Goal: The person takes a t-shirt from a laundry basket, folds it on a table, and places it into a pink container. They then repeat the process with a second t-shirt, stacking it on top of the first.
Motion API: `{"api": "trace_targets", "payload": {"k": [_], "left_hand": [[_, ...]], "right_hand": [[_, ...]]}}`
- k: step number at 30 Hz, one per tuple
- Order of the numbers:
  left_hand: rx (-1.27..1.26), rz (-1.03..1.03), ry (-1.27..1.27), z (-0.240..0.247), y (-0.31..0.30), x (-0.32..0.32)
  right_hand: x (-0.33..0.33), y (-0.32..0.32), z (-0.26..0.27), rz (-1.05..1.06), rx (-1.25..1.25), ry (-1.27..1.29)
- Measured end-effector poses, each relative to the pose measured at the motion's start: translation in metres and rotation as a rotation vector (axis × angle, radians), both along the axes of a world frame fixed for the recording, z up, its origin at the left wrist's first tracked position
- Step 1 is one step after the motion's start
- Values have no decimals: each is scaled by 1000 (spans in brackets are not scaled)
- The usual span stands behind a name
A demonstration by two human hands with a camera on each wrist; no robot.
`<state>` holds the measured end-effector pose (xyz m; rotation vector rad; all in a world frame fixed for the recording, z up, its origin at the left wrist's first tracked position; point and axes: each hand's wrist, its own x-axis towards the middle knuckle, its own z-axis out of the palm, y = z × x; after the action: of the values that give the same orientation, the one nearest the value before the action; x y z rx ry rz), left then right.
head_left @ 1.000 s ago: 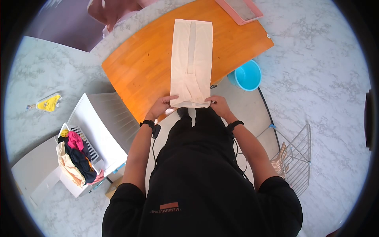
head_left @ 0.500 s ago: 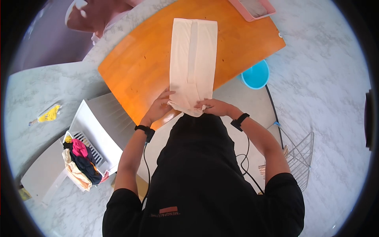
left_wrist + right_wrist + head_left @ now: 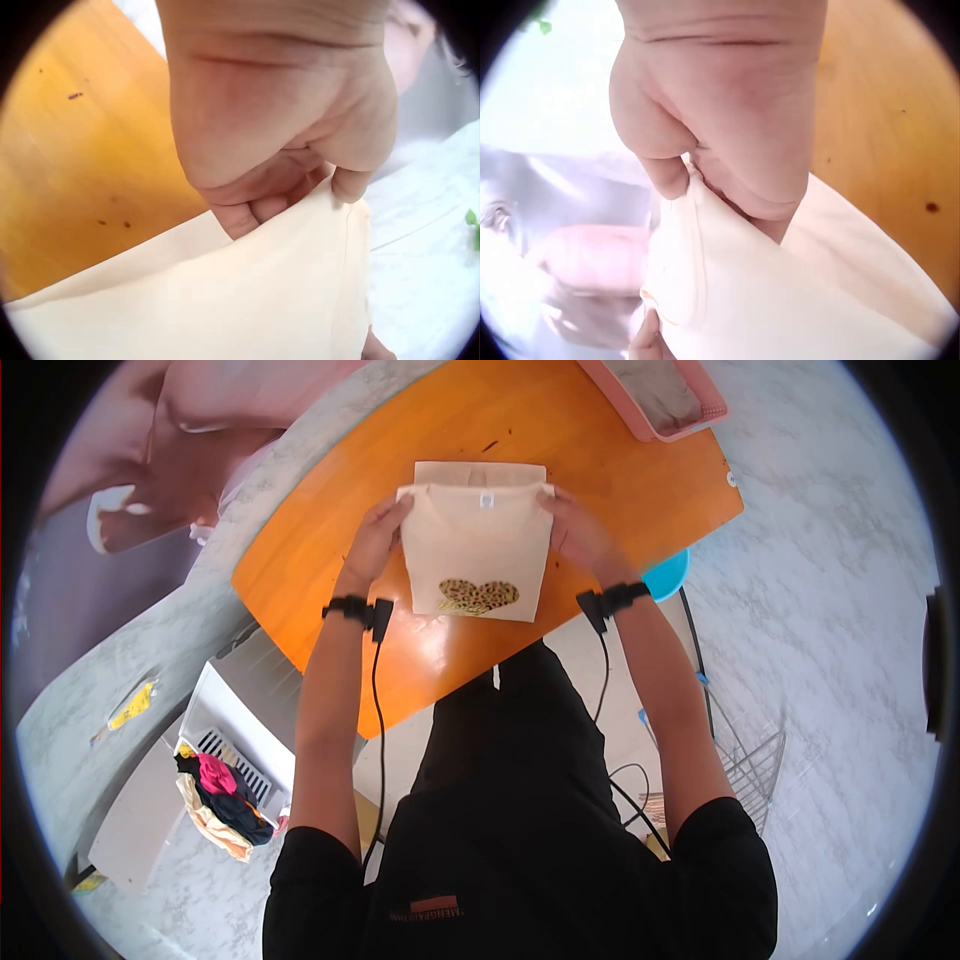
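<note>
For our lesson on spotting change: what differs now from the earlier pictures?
The near end of the cream garment has been folded forward over itself, exposing a leopard-print heart and a label. The left hand and right hand have moved forward with it, pinching that end's corners. The pink tray stayed on the wooden table.

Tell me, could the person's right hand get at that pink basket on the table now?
Probably, once free: the right hand pinches a corner of the cream leopard-heart shirt. If it let go, nothing appears to block the way across the orange tabletop to the pink basket.
</note>
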<state>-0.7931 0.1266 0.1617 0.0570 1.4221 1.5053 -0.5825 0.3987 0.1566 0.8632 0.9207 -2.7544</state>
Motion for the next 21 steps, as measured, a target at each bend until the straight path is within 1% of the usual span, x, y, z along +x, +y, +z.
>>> {"api": "trace_targets", "payload": {"k": [1, 2, 3, 4, 5, 7, 9, 11, 13, 14, 16, 17, 18, 19, 20, 21], "left_hand": [[-7, 1, -1, -10, 12, -10], [-109, -23, -12, -22, 23, -16], [-208, -48, -23, -32, 32, -21], [-287, -136, 30, -41, 37, -24], [-285, -135, 32, -49, 40, -28], [-412, -179, 144, -63, 39, -27], [-386, -206, 143, -72, 31, -25], [-354, -229, 161, -64, 33, -28], [-319, -149, 168, -58, 30, -22], [-323, -150, 166, -58, 30, -22], [-258, -137, 213, -57, 31, -24], [-258, -136, 213, -59, 33, -22], [-255, -20, 297, -61, 34, -18], [-252, 94, 380, -66, 33, -14], [-249, 92, 380, -68, 29, -11], [-371, 96, 655, -69, 24, -7]], "right_hand": [[-14, 11, -12, -31, 13, -43], [-21, 20, -33, -30, 7, -46], [-24, 25, -52, 48, 89, -141], [-28, 30, -61, 127, 174, -234], [-32, 32, -69, 128, 177, -231], [-30, 28, -76, 114, 188, -338], [-25, 26, -73, 120, 196, -323], [-29, 26, -66, 121, 213, -292], [-30, 25, -60, 80, 230, -352], [-32, 23, -60, 81, 226, -354], [-35, 23, -58, 25, 415, -296], [-35, 25, -70, 26, 415, -296], [-37, 25, -82, -14, 583, -371], [-38, 24, -81, -56, 750, -447], [-33, 26, -77, -59, 751, -448], [-24, 26, -72, -22, 974, -435]]}}
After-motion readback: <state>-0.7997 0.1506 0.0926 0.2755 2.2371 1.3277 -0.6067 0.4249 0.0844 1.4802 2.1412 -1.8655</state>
